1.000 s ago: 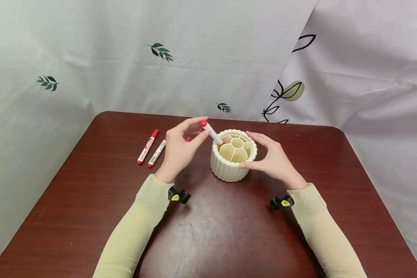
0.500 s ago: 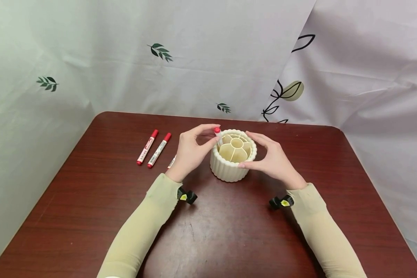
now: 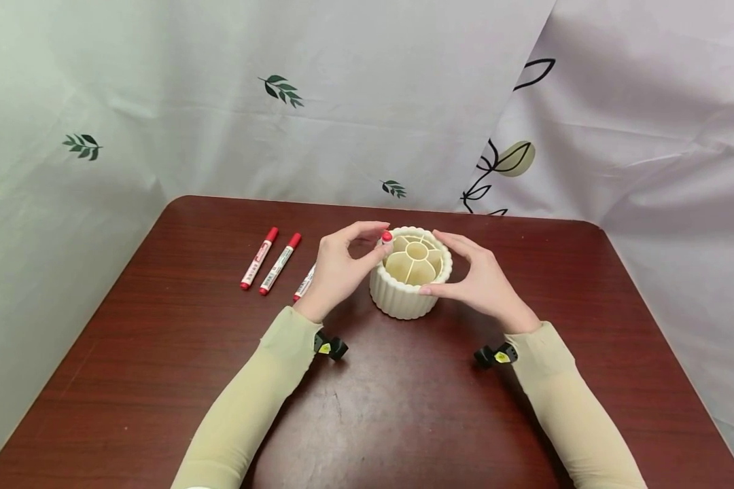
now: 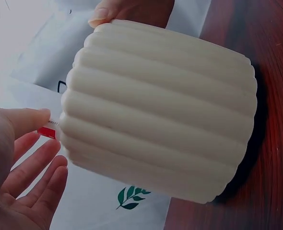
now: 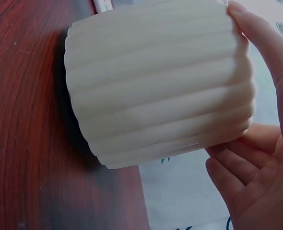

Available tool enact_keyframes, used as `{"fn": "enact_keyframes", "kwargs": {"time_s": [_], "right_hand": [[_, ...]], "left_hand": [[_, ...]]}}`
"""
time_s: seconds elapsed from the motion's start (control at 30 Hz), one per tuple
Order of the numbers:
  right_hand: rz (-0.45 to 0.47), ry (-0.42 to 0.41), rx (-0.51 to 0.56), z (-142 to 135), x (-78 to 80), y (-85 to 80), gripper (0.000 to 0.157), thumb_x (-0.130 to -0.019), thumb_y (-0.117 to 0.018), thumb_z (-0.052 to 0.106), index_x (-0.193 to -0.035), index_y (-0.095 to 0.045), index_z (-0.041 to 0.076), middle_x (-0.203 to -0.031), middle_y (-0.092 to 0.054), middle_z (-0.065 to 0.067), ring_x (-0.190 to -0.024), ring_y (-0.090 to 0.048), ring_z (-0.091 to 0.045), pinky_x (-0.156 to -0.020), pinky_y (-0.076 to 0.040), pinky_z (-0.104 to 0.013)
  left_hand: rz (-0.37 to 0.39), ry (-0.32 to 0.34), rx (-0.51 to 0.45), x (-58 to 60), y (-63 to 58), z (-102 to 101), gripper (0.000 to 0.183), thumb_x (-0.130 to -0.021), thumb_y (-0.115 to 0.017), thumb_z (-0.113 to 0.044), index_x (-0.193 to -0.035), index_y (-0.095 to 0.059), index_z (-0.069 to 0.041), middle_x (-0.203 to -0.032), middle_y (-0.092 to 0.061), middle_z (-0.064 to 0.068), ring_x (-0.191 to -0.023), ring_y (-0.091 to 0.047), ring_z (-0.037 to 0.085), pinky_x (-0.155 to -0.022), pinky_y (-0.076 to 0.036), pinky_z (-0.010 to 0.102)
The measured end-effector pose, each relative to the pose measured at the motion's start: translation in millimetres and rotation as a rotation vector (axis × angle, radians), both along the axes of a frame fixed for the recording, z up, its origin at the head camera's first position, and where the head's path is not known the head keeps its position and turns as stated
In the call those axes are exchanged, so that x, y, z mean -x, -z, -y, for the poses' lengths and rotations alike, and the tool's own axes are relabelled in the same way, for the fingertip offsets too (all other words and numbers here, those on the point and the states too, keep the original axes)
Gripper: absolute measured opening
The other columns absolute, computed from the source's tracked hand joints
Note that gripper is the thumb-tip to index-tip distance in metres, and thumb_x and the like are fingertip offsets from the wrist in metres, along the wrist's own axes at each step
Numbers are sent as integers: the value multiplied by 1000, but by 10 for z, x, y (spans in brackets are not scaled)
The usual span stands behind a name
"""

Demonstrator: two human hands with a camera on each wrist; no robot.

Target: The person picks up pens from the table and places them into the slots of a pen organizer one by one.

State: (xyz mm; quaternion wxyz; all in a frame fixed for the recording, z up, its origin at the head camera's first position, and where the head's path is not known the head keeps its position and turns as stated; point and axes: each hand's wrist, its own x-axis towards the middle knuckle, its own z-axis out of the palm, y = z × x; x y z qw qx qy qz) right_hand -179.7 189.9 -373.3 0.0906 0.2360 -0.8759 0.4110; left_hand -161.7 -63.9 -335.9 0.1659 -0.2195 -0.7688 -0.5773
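Observation:
A cream ribbed pen holder (image 3: 404, 299) with several petal-shaped compartments round a central ring stands upright on the table. My left hand (image 3: 345, 261) pinches a red-capped white marker (image 3: 387, 239) between thumb and fingers. Most of that marker is down in a compartment at the holder's left side; its capped end shows above the rim. In the left wrist view the marker's red part (image 4: 48, 131) appears beside the thumb. My right hand (image 3: 480, 278) grips the holder's right side, thumb at the front rim and fingers at the back, also visible in the right wrist view.
Left of the holder lie three red-and-white markers on the dark red-brown table (image 3: 159, 353): a far-left marker (image 3: 259, 259), a middle marker (image 3: 280, 265) and a near marker (image 3: 306, 284) partly hidden by my left hand. A white leaf-patterned cloth (image 3: 342, 136) hangs behind.
My left hand has moved right to the holder and lowered the marker, which has gone from slanted at the rim to upright and deeper in. The right hand keeps its grip.

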Motion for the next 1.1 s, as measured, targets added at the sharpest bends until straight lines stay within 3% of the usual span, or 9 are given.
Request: {"fn": "enact_keyframes", "kwargs": {"time_s": [0.13, 0.27, 0.47, 0.57, 0.77, 0.83, 0.97, 1.1], "right_hand": [[-5, 11, -6, -2, -13, 1, 91, -55, -86, 51, -136, -48, 32, -132, -48, 13, -122, -41, -5, -99, -36, -39], [-9, 17, -18, -9, -36, -17, 91, -56, -85, 52, -136, -49, 29, -132, -48, 12, -122, -41, -5, -99, -35, -39], [-15, 19, -38, -35, -95, -58, 90, -58, -84, 53, -136, -50, 23, -132, -49, 12, -122, -41, -6, -100, -35, -40], [-20, 22, -50, -50, -126, -74, 89, -60, -83, 54, -136, -51, 22, -131, -49, 11, -122, -42, -6, -100, -35, -41], [-33, 29, -62, -72, -191, -92, 83, -63, -81, 53, -134, -52, 22, -130, -51, 10, -121, -44, -8, -98, -37, -41], [-42, 30, -58, -75, -207, -94, 81, -64, -81, 53, -133, -53, 21, -129, -52, 9, -120, -45, -9, -98, -37, -41], [-61, 35, -59, -71, -228, -100, 80, -65, -80, 53, -132, -54, 19, -127, -53, 9, -119, -46, -9, -98, -37, -40], [-58, 41, -82, -67, -225, -102, 83, -66, -79, 55, -136, -50, 23, -131, -49, 9, -121, -43, -8, -98, -37, -40]], "left_hand": [[-17, -12, 3, -17, 4, 40, 30, -82, -73, -8, -111, -67, -7, -102, -67, 9, -93, -62, 25, -82, -50, 42], [-54, -11, 2, 32, 106, 129, 31, -81, -74, -11, -111, -67, -10, -103, -67, 7, -93, -62, 25, -81, -50, 45], [-24, -77, 53, 111, 267, 347, 34, -81, -74, -31, -114, -67, -26, -104, -67, -9, -95, -62, 13, -80, -49, 36], [-13, -116, 63, 89, 260, 457, 33, -81, -74, -33, -113, -66, -30, -104, -66, -11, -94, -61, 9, -77, -49, 37], [-11, -183, 88, -54, 102, 651, 32, -81, -75, -17, -113, -68, -17, -104, -67, -3, -93, -62, 17, -79, -48, 37], [-4, -201, 93, -66, 108, 731, 32, -81, -75, -15, -112, -68, -16, -103, -68, -3, -91, -62, 15, -80, -48, 38], [8, -256, 135, -2, 244, 942, 33, -80, -75, -26, -113, -67, -26, -103, -67, -6, -91, -61, 6, -78, -47, 31], [34, -309, 173, 22, 346, 1149, 34, -80, -74, -36, -113, -65, -34, -101, -67, -10, -91, -61, 5, -75, -47, 30]]}}
